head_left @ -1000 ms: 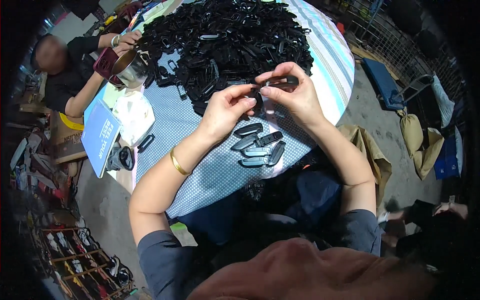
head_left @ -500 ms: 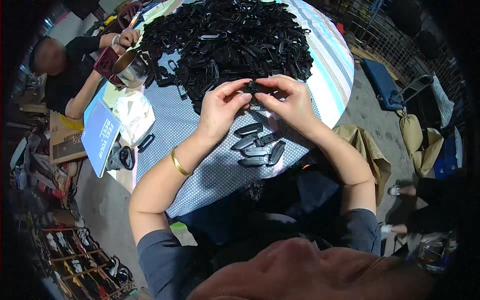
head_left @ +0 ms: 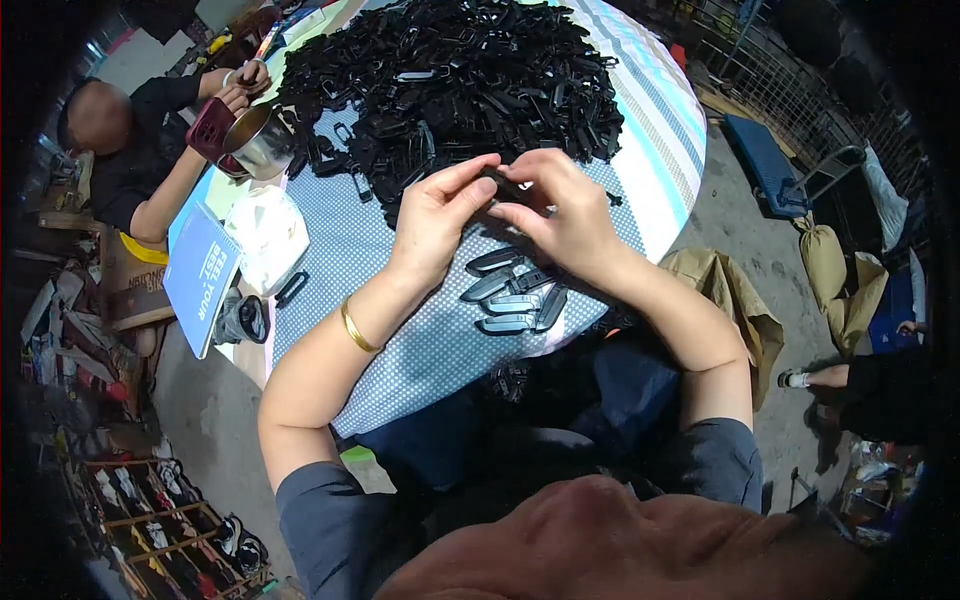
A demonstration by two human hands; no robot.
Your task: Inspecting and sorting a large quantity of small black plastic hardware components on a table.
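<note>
Between my two hands, just in front of the pile, is a small dark plastic part [head_left: 497, 180]. My left hand [head_left: 432, 222] pinches one end with thumb and forefinger. The curled fingers and thumb of my right hand [head_left: 572, 222] close on the other end and hide much of it. Below my hands lies a small group of oblong black plastic pieces [head_left: 508, 302], side by side on the dotted cloth. Beyond my fingertips rises a large heap of loose black plastic parts [head_left: 460, 90], some of them open loops.
On the left are a metal mug [head_left: 258, 142], a white plastic bag [head_left: 268, 235], a blue notebook [head_left: 203, 270] and one black loop [head_left: 291, 289]. A co-worker [head_left: 150, 140] sits at the far left. A flat blue trolley [head_left: 765, 165] stands beyond the table's right side.
My right fingers have curled and shifted around the part, while my left hand stays nearly in place. The co-worker's hands have moved slightly. At the right edge, another person's legs have changed position.
</note>
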